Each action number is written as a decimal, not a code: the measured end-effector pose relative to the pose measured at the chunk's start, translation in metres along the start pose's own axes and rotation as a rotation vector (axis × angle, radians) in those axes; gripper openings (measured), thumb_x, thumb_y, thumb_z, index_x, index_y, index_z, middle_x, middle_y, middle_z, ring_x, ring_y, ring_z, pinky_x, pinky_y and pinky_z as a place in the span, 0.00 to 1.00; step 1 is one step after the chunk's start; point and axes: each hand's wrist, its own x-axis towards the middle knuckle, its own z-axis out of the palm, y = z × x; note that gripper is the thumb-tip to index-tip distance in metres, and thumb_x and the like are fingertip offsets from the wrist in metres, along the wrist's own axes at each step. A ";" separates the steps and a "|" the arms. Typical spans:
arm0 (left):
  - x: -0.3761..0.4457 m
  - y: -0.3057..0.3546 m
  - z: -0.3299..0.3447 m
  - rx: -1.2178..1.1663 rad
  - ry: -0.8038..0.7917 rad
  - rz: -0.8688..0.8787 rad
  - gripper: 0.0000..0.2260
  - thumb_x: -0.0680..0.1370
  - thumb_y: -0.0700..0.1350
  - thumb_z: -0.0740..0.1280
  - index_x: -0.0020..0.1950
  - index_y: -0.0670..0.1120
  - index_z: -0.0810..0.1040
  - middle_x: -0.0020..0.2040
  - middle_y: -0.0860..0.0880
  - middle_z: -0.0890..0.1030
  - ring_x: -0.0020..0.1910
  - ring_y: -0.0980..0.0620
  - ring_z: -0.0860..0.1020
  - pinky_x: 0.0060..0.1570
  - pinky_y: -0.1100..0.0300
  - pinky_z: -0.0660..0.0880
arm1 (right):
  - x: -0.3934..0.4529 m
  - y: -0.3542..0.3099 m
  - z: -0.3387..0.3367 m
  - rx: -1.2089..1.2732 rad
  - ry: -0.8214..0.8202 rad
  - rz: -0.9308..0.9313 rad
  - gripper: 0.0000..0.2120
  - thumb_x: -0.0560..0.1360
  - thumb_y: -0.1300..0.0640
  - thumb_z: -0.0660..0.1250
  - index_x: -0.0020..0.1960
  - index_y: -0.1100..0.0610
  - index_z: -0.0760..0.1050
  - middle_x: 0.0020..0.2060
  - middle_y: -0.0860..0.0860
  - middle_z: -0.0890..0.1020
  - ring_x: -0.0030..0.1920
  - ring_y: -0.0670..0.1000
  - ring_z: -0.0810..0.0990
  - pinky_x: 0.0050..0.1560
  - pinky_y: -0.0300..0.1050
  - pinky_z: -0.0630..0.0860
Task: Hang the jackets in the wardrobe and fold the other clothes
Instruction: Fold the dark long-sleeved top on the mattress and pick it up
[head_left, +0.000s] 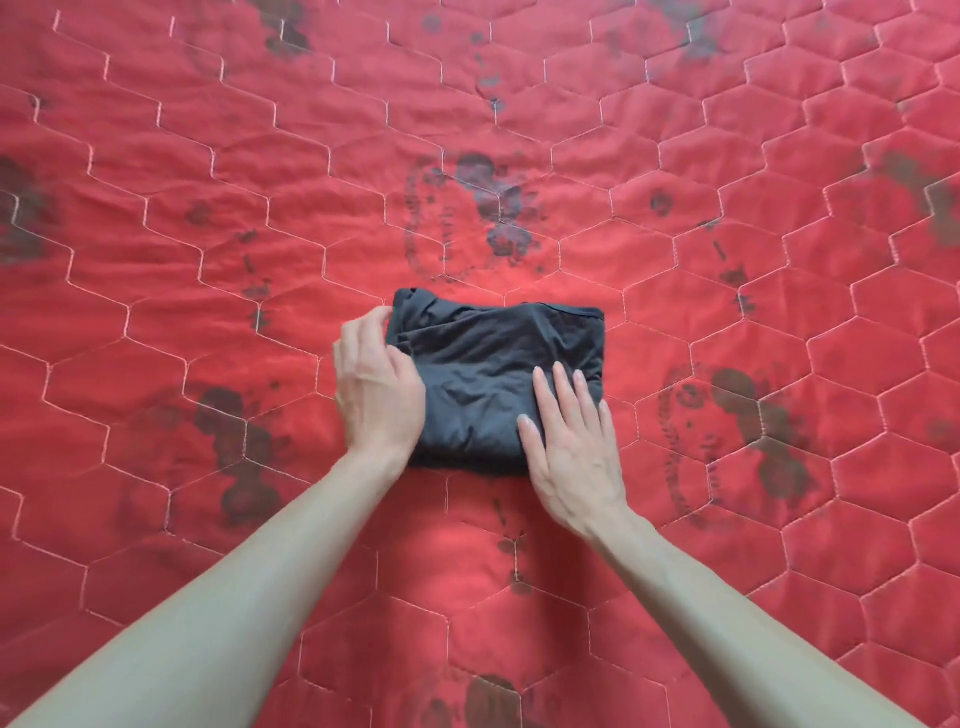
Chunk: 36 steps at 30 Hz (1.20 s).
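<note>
A dark grey garment, folded into a compact rectangle, lies in the middle of the red quilted bedspread. My left hand sits at the bundle's left edge with fingers curled around that edge. My right hand lies flat on the near right part of the fold, fingers straight and pressing down. No jacket or wardrobe is in view.
The bedspread fills the whole view, stitched in hexagons with faded dark prints scattered over it. Bare quilt surrounds the bundle on every side.
</note>
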 end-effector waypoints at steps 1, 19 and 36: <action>-0.006 0.000 0.003 0.038 -0.044 0.166 0.19 0.79 0.32 0.61 0.68 0.41 0.77 0.63 0.42 0.79 0.63 0.43 0.76 0.66 0.58 0.68 | -0.001 -0.002 0.003 -0.024 0.018 0.010 0.29 0.86 0.42 0.46 0.86 0.48 0.49 0.85 0.50 0.49 0.85 0.52 0.44 0.83 0.59 0.47; -0.018 0.000 0.052 0.530 -0.316 0.350 0.28 0.86 0.54 0.54 0.86 0.50 0.56 0.85 0.44 0.58 0.84 0.44 0.53 0.82 0.41 0.47 | 0.048 -0.024 0.000 -0.006 0.217 -0.041 0.28 0.86 0.43 0.54 0.84 0.49 0.58 0.85 0.52 0.54 0.85 0.55 0.48 0.83 0.59 0.49; -0.015 -0.007 0.017 0.174 -0.143 -0.482 0.30 0.78 0.59 0.71 0.70 0.42 0.68 0.68 0.39 0.70 0.68 0.35 0.70 0.66 0.45 0.66 | 0.033 -0.019 -0.016 0.796 0.429 0.482 0.28 0.79 0.60 0.69 0.77 0.60 0.67 0.72 0.57 0.73 0.74 0.54 0.70 0.76 0.44 0.62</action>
